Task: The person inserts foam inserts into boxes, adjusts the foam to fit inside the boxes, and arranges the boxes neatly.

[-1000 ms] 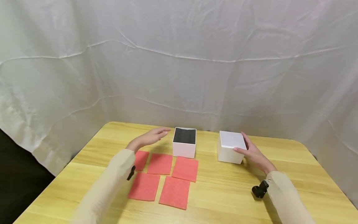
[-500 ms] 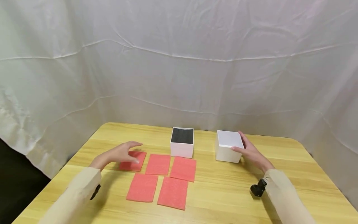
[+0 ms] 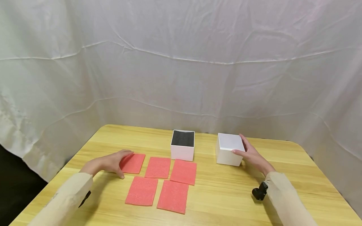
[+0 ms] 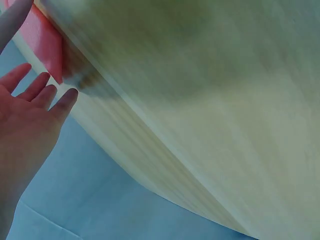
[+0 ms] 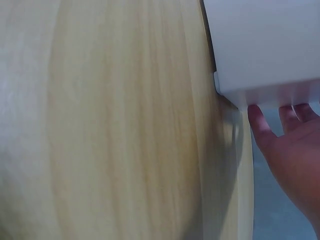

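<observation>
Left hand: our left hand point(image 3: 113, 161) lies low on the table point(image 3: 226, 191) with fingers straight and loosely spread, holding nothing; the fingertips rest on the left edge of the far-left pad point(image 3: 132, 163).
Left wrist view: the same fingers point(image 4: 62, 102) show open and apart, their tips just beside the corner of the pad point(image 4: 42, 37).
Pad position: it lies directly ahead of our left fingertips, toward the middle of the table, flat, its long axis running away from us.
Other pads: four more red pads lie flat to its right, two in the same row point(image 3: 157, 167) point(image 3: 183, 171) and two nearer us point(image 3: 141, 191) point(image 3: 172, 196), close together but mostly apart at the edges.
Nearer hand: the left is touching the pad row; the right is well apart from it.
Right hand: our right hand point(image 3: 251, 155) rests against the right side of the white lid point(image 3: 229, 153), thumb at its front corner and fingers extended along the far side; it steadies the lid without lifting it.
Right wrist view: the fingertips point(image 5: 260, 120) sit under the lid's point(image 5: 265, 45) edge.
Open box: the box point(image 3: 182, 149) with a dark lining stands just behind the pad row, between our hands.
Backdrop: a white sheet point(image 3: 181, 62) hangs behind the table.
</observation>
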